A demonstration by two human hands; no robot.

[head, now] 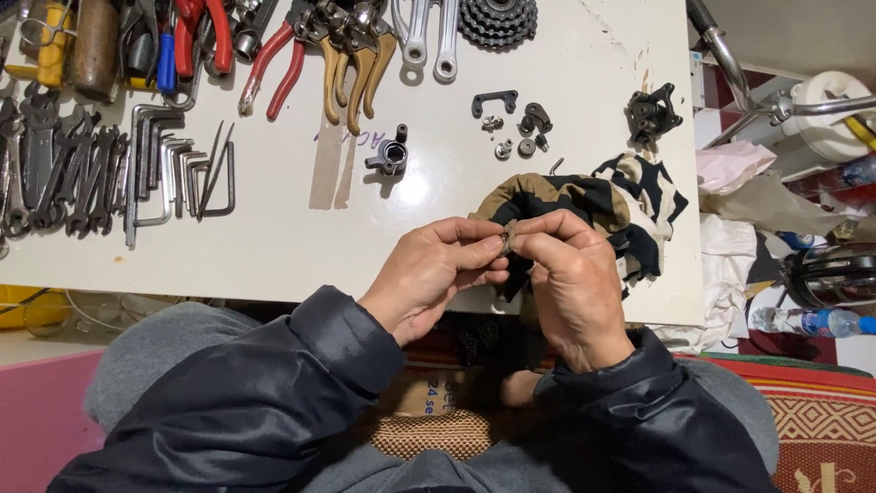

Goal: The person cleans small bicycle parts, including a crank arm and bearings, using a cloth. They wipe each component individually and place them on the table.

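The white rectangular desk (274,237) carries everything: a row of dark steel spanners (55,169) and bent hex keys (178,164) at the left, red-handled pliers (274,55) and tan-handled pliers (356,68) along the far edge, a black toothed sprocket cluster (497,20), and a scatter of small black brackets and silver nuts (511,123) near the middle. A black, tan and cream patterned rag (602,205) lies bunched at the near right edge, just behind the hands.

The step in hand looks like cleaning or working on one small part pulled from that scatter. The left hand (429,274) and right hand (570,283) meet above the near edge of the desk, and both grips are pinched together on a small grey-brown metal piece (508,237), thumb and forefinger tips of each hand closing on it from either side. The piece sits right between the fingertips, touching both, in front of the rag and clear of the desktop.

As a judgement, the next move calls for a steady hold from one hand while the other turns or rubs, since so small a piece could slip and drop off the edge.
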